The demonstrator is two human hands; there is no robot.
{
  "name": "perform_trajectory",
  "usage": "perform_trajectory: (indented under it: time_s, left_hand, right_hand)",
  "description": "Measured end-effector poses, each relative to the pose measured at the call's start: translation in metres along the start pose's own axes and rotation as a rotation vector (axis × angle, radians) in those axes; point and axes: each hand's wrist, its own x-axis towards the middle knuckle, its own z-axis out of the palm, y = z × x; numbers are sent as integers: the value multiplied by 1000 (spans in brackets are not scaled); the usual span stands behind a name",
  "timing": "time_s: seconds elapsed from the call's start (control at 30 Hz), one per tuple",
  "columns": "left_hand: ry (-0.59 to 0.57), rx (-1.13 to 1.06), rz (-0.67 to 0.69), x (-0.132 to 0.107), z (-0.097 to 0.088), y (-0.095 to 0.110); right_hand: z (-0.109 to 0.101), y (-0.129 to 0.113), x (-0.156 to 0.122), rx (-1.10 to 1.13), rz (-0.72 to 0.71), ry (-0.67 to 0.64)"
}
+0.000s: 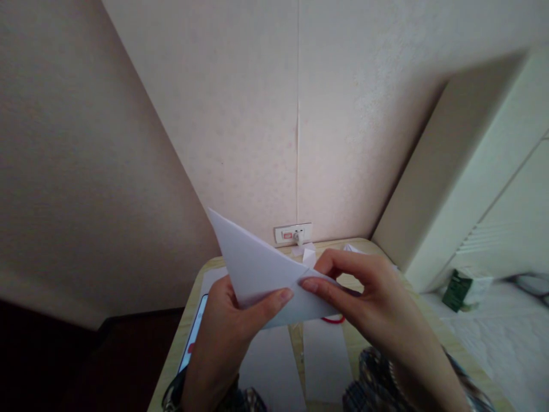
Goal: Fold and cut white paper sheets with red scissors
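Pale wall (244, 103), white socket (279, 236), dark floor (137, 366)

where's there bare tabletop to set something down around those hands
Bare table shows in slim patches: left of the lit screen, between the left sheet and right sheet, and between the right sheet and right sleeve. The middle is crowded: the left hand and right hand hold the folded paper above it. Paper scraps crowd the back by the socket.

The wood-grain worktop (171, 363) carries a lit-screen device (195, 332) at left, two white paper sheets (272, 366) in front, and paper pieces (308, 256) rearward.
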Motion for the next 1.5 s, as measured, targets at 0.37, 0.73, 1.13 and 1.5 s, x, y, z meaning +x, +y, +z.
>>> perform_trajectory:
  time_s: [0.37,0.73,1.13,1.5]
  left_hand:
    - [68,36,30,-4,5,5]
    - [16,151,29,-7,5,7]
    - [-176,79,163,3,2,-2]
    - [-198,-41,208,6,1,-1]
  right_hand:
    - [0,2,-2,-18,-51,-12]
    - [1,0,2,33,-81,25]
    - [1,6,-1,55,-72,190]
    - [2,8,-6,243,-93,461]
